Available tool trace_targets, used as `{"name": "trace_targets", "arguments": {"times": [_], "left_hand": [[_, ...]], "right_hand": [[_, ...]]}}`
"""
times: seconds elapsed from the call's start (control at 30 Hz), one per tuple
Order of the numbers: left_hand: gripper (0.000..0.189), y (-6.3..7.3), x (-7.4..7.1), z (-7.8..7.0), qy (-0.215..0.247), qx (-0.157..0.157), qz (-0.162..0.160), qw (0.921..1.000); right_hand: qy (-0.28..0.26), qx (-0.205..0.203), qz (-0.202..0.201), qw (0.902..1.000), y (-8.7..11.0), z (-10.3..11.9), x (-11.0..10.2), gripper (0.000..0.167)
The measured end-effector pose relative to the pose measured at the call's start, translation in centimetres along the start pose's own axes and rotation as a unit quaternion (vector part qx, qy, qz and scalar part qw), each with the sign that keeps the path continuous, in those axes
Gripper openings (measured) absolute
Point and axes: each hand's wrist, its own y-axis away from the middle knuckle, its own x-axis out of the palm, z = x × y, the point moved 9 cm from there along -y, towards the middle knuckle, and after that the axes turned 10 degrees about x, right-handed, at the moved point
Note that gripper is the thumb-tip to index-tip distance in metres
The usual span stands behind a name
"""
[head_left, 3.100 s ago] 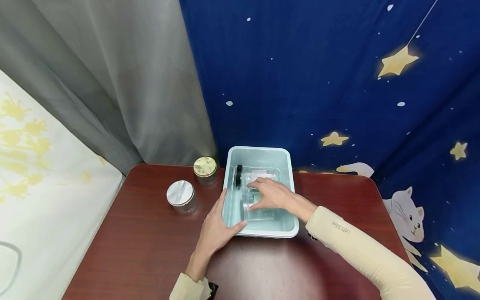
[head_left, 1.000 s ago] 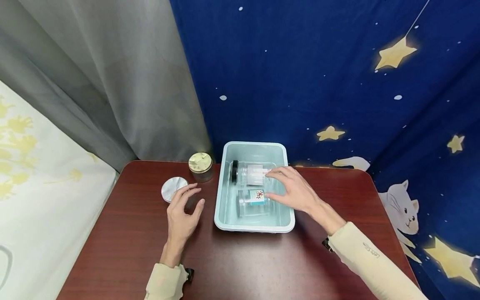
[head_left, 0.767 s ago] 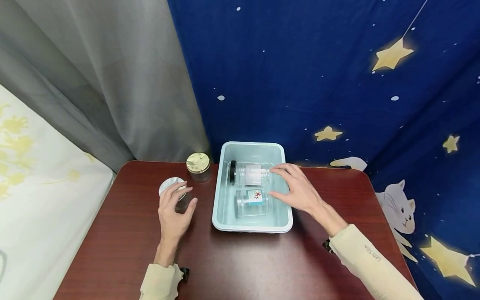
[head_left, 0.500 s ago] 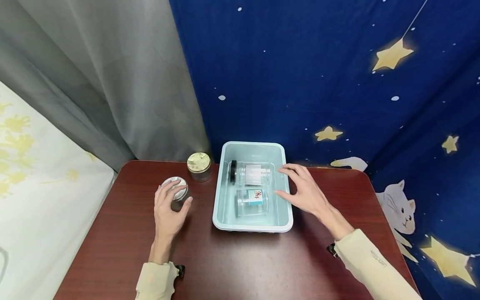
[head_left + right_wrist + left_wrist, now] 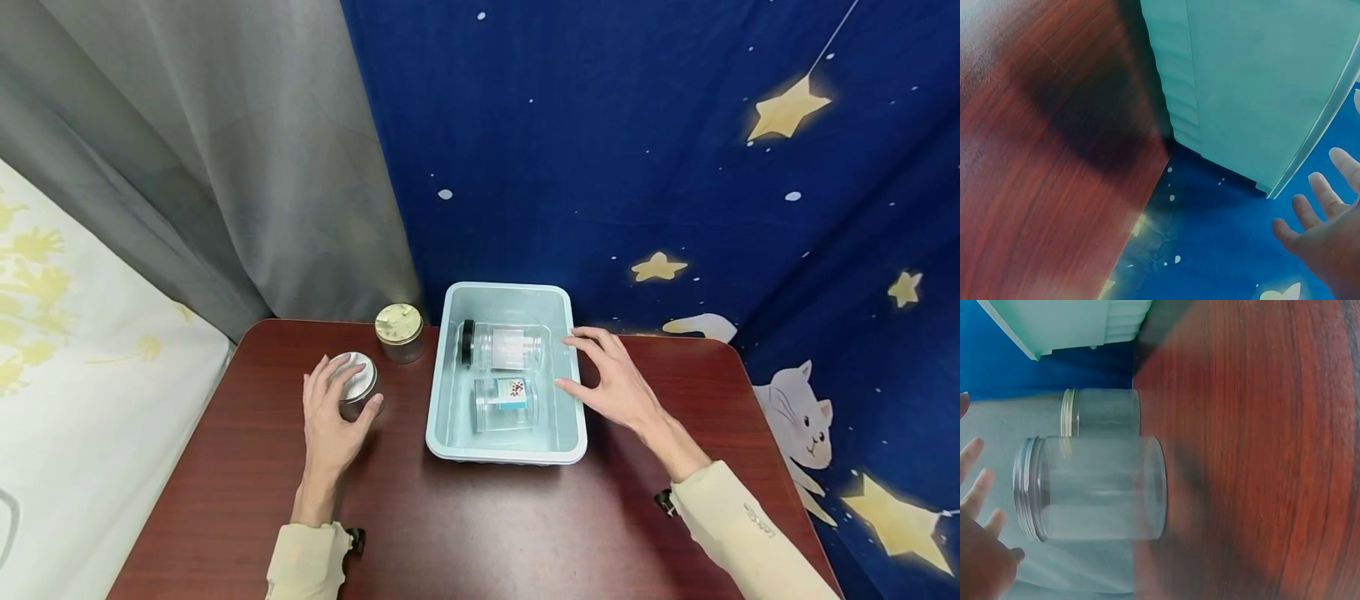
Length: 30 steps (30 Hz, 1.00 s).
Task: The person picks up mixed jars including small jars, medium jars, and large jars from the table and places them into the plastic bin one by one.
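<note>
A clear jar with a white marbled lid (image 5: 360, 379) stands upright on the table at the left. My left hand (image 5: 333, 425) is around its lid, fingers spread and bent; in the left wrist view a gap shows between the fingers and the clear jar (image 5: 1097, 487). Over the right rim of the light blue plastic bin (image 5: 504, 454) my right hand (image 5: 618, 387) hovers with parted, relaxed fingers, holding nothing. Inside the bin lie two clear jars on their sides: one with a black lid (image 5: 468, 343), and a nearer jar with a blue-and-white label (image 5: 512, 393).
Behind the marbled-lid jar stands another clear jar with a pale gold lid (image 5: 399, 323), close to the back edge of the reddish-brown table (image 5: 480, 533). Grey (image 5: 300, 167) and blue star-patterned curtains (image 5: 600, 167) hang just behind the table.
Both hands have left the bin and the jars lying inside it. The left hand has moved left to the marbled-lid jar; the right has drawn back to the bin's right rim.
</note>
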Motion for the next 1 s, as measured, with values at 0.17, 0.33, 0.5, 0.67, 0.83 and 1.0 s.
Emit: {"name": "trace_targets", "arguments": {"times": [0.17, 0.33, 0.5, 0.67, 0.83, 1.0], "left_hand": [[0.058, 0.3, 0.2, 0.9, -0.016, -0.013, 0.022, 0.9996], [0.063, 0.7, 0.5, 1.4, -0.028, -0.018, 0.045, 0.9984], [0.063, 0.9, 0.6, 1.8, -0.029, -0.027, 0.054, 0.9978], [0.059, 1.2, 0.8, 2.0, -0.03, -0.032, 0.063, 0.997], [0.059, 1.4, 1.0, 2.5, -0.026, -0.042, 0.071, 0.9962], [0.058, 1.6, 0.9, 2.7, -0.013, -0.024, 0.064, 0.9976]], "right_hand": [[-0.008, 0.038, 0.006, 0.9992, 0.4, -0.9, 0.1, 0.062], [-0.012, 0.065, 0.008, 0.9978, 0.9, -1.8, 0.5, 0.063], [-0.019, 0.068, 0.011, 0.9974, 1.2, -2.2, 0.8, 0.064], [-0.025, 0.076, 0.017, 0.9966, 1.5, -2.4, 1.0, 0.064], [-0.03, 0.089, 0.025, 0.9952, 1.7, -2.6, 1.2, 0.065], [-0.043, 0.091, 0.024, 0.9946, 1.9, -2.7, 1.5, 0.064]]}}
